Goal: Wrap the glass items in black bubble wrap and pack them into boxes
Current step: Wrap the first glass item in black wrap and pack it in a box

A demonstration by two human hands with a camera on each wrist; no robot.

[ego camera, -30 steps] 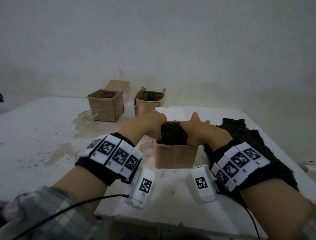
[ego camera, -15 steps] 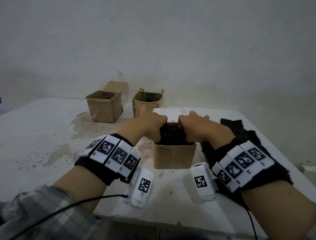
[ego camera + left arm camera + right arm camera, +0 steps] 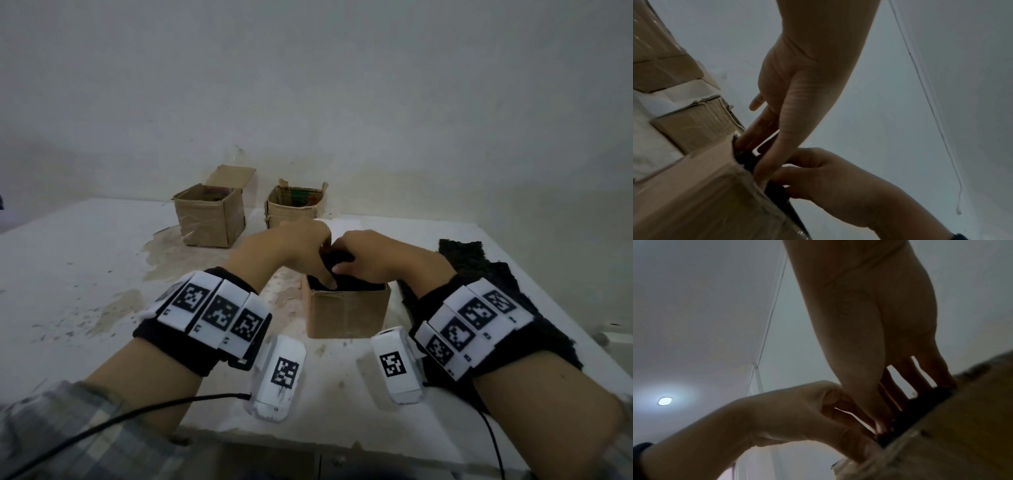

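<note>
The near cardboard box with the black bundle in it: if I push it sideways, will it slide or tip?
The cardboard box looks squat and flat-bottomed, so it would probably slide. The black wrapped bundle pokes above the rim, which may raise tipping risk slightly.

Looks to us like a bare back room or makeshift packing spot, not a proper workshop. We see plain whitewashed walls (image 3: 308, 85), a rough white table (image 3: 85, 274) with stained, flaking patches, a few reused taped cardboard boxes (image 3: 210, 216), and one small ceiling light (image 3: 664, 400). We can't pin it down further.
</note>
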